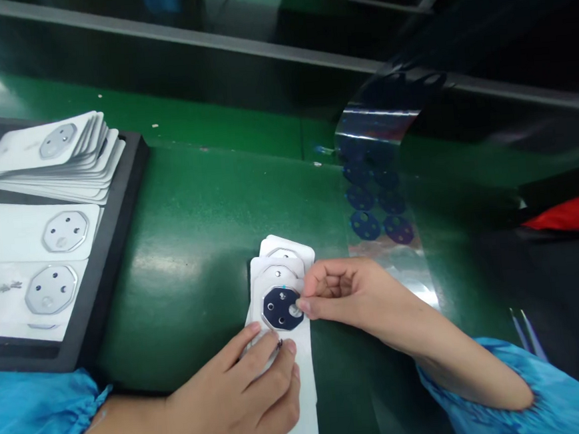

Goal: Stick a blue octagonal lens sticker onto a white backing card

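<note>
A small stack of white phone back covers (pixel 287 257) lies on the green mat. The top cover carries a dark blue octagonal camera sticker (pixel 281 308) with small holes. My left hand (pixel 243 398) lies flat on the lower half of the top cover and pins it down. My right hand (pixel 343 293) has its fingers curled, and the fingertips press at the sticker's right edge. Both wrists wear blue sleeves.
A black tray (pixel 116 251) at the left holds more white covers, some fanned in a pile (pixel 59 155). A clear film sheet (pixel 377 190) with several blue octagonal stickers curls up behind my right hand. Tweezers (pixel 526 332) and a red object (pixel 575 214) lie at the right.
</note>
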Demonstrator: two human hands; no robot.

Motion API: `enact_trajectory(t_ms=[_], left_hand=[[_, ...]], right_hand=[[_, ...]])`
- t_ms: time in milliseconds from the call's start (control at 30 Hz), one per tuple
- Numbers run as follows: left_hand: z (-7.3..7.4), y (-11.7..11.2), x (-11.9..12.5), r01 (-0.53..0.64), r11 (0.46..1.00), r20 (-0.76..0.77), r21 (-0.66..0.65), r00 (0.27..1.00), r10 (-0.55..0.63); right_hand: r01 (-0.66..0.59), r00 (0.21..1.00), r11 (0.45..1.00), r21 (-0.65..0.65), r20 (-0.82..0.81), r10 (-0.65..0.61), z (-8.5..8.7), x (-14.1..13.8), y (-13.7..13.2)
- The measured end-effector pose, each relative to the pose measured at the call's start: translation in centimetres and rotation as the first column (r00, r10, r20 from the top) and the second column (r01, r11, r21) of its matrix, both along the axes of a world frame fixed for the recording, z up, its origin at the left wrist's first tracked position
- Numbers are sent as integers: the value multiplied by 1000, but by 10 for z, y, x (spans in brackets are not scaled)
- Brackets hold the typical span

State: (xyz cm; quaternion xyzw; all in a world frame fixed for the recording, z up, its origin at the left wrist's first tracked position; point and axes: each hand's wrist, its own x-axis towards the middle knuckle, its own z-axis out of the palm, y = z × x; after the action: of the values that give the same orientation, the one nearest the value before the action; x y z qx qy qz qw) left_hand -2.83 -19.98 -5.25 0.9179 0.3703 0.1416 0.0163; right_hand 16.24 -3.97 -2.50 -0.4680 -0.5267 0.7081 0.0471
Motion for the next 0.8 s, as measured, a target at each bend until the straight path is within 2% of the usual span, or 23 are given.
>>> enact_trajectory(t_ms=[133,400,667,800], left_hand=[[-2,-1,0,11,1000,4,-11,1000,-11],[6,-1,2,-21,999,-35,-47,999,20],[-2,0,0,-12,1000,11,1,1000,12],[4,1,0,-12,1000,-28,-28,1000,11]], right_hand=[[-2,1000,1000,-8,14,2,3,-2,0],[3,1000,999,-45,11,-3,0,1,2],[30,1000,997,-72,-9,-30,1,1,1],[31,999,996,-81,-16,-33,1,1,3]])
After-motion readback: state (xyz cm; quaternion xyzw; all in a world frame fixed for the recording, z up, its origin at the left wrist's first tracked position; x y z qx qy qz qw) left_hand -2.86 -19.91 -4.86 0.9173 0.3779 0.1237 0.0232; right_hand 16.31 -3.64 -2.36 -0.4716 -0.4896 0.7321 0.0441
